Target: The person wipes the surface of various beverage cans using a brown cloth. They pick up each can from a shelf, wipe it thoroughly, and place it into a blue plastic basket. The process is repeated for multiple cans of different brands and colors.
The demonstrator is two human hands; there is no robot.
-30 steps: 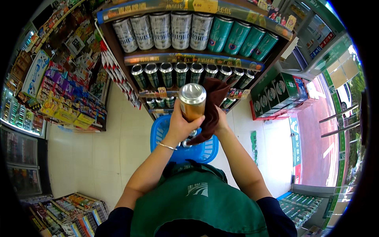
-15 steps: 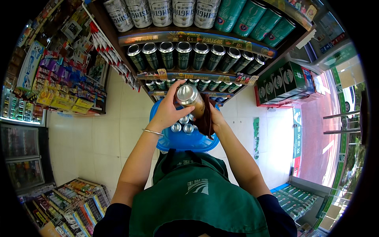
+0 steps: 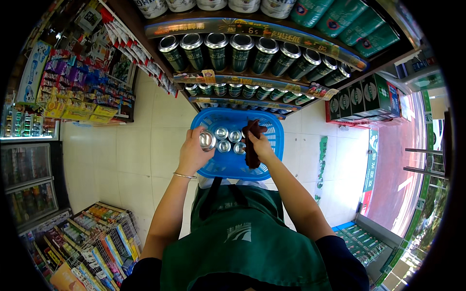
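Note:
My left hand grips a silver-topped drink can and holds it low at the left side of a blue plastic basket on the floor. Several more cans stand upright inside the basket. My right hand holds a dark brown cloth over the basket's middle, right beside those cans. I wear a thin bracelet on my left wrist and a green apron.
A shelf unit ahead carries rows of dark green cans and smaller cans below. Green boxes stand at the right. Snack racks line the left, magazine racks sit lower left. Pale floor tiles surround the basket.
My left hand has lowered the can from shelf height down into the blue basket. My right hand with the cloth came down alongside it.

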